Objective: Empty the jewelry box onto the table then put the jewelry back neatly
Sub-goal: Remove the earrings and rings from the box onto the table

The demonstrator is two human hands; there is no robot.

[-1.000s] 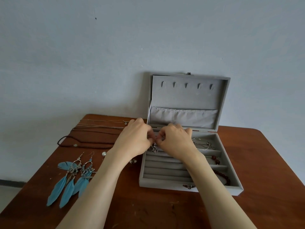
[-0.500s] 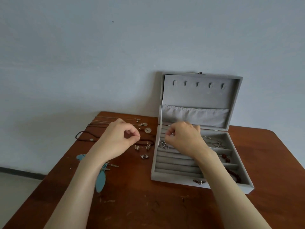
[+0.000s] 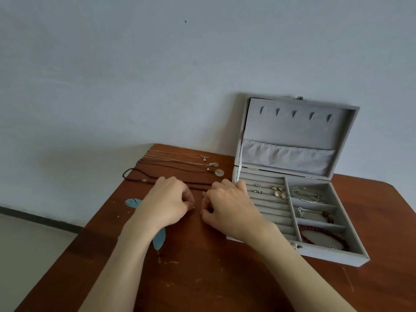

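open jewelry box (image 3: 324, 255), red bead bracelet (image 3: 324, 235), silver chain (image 3: 307, 194) inside

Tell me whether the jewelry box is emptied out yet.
Not empty. The open jewelry box still holds a red bead bracelet, a silver chain and earrings in its compartments.

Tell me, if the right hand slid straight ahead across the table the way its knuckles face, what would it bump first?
Probably the small silver earring just beyond the right hand, then the dark cord necklace; depth is uncertain.

Necklaces (image 3: 180, 164) lie on the table (image 3: 202, 278), left of the open jewelry box (image 3: 315, 253).
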